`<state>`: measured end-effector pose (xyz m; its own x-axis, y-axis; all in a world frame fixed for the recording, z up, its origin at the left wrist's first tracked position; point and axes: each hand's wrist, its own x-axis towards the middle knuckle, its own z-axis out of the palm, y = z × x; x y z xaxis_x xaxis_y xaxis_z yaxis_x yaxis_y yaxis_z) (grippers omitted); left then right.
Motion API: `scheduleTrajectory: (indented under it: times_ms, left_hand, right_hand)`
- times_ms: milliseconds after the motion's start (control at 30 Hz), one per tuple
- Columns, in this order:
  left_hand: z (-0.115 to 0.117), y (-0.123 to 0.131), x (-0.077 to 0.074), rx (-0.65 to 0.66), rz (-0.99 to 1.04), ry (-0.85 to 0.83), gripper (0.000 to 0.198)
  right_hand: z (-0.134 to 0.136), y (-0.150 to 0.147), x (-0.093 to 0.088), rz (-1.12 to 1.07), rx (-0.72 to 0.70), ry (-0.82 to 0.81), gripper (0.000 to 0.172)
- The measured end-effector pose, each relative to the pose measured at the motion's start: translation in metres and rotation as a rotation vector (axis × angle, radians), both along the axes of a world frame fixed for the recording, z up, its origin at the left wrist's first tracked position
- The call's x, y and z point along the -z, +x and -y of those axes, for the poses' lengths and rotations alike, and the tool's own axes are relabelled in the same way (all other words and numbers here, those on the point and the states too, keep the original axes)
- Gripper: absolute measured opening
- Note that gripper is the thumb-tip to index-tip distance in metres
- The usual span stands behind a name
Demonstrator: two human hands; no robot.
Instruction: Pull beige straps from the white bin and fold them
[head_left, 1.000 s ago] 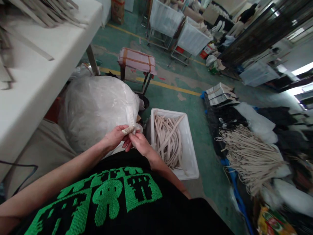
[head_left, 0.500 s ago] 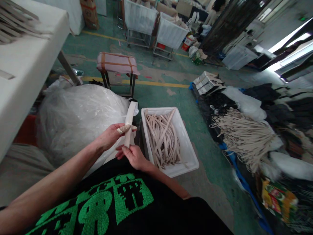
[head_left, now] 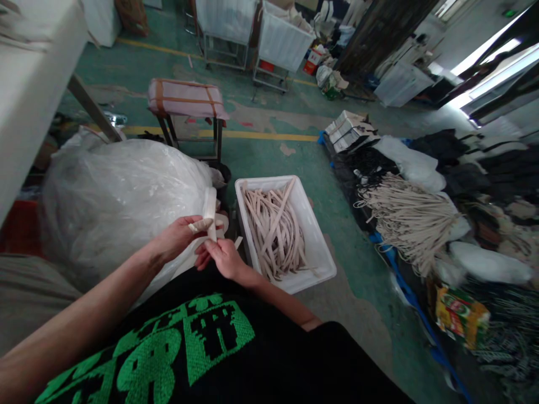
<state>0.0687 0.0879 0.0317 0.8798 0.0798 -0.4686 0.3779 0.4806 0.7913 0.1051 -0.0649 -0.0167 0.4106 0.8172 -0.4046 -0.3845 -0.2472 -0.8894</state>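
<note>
Cream fabric strap (head_left: 209,206) is standing nearly upright between your hands, its long axis pointing toward 12 o'clock and its flat, pale weave showing. A shorter strip of pale webbing (head_left: 201,225) is crossing it roughly from 9 o'clock to 3 o'clock, making a flat cross. Your left hand (head_left: 174,238) is closing on that strip, pinching it against the upright strap. Your right hand (head_left: 224,259) is gripping the strap's lower end, with its fingers curling round from below. Both hands are working just above your chest, in front of a bulging clear plastic sack (head_left: 118,207) at 10 o'clock. A white plastic crate (head_left: 314,247) heaped with more straps (head_left: 273,233) is sitting just beside your right hand at 2 o'clock, and a long bundle of cream cords (head_left: 404,224) is lying further out at 3 o'clock.
</note>
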Motion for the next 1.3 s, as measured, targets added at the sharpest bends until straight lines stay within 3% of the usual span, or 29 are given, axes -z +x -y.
scheduleTrajectory:
  times_ms: [100, 267, 433, 633, 800, 1000, 1167, 1233, 1300]
  left_hand:
    - [-0.001, -0.004, 0.004, 0.094, 0.008, 0.039, 0.041]
    - [-0.012, -0.007, 0.006, -0.06, -0.006, 0.078, 0.04]
    - [-0.012, -0.012, 0.008, 0.087, -0.018, 0.021, 0.04]
    - [-0.025, -0.012, 0.004, -0.171, -0.054, 0.113, 0.03]
    - [-0.019, -0.017, 0.009, 0.064, -0.055, 0.066, 0.035]
    - [-0.023, -0.016, 0.008, -0.152, -0.032, 0.148, 0.028]
    - [-0.016, -0.02, 0.01, 0.064, -0.1, 0.066, 0.034]
    - [-0.017, -0.018, 0.011, 0.007, -0.09, 0.079, 0.034]
    - [-0.022, -0.014, 0.012, -0.146, -0.061, 0.112, 0.033]
  right_hand:
    - [-0.008, 0.003, 0.0, 0.026, 0.027, 0.032, 0.06]
    - [-0.011, -0.005, 0.002, -0.076, -0.187, 0.01, 0.057]
    - [-0.019, 0.003, -0.004, -0.011, -0.068, 0.036, 0.053]
    - [-0.02, -0.007, -0.003, -0.094, -0.275, -0.031, 0.049]
    - [-0.028, 0.001, -0.006, -0.113, -0.098, 0.015, 0.053]
    - [-0.022, -0.015, 0.002, -0.215, -0.266, -0.035, 0.055]
    - [-0.028, -0.001, 0.005, -0.204, -0.125, 0.017, 0.054]
    - [-0.027, -0.001, 0.004, -0.204, -0.132, 0.033, 0.05]
    - [-0.023, -0.007, 0.004, -0.225, -0.214, 0.017, 0.048]
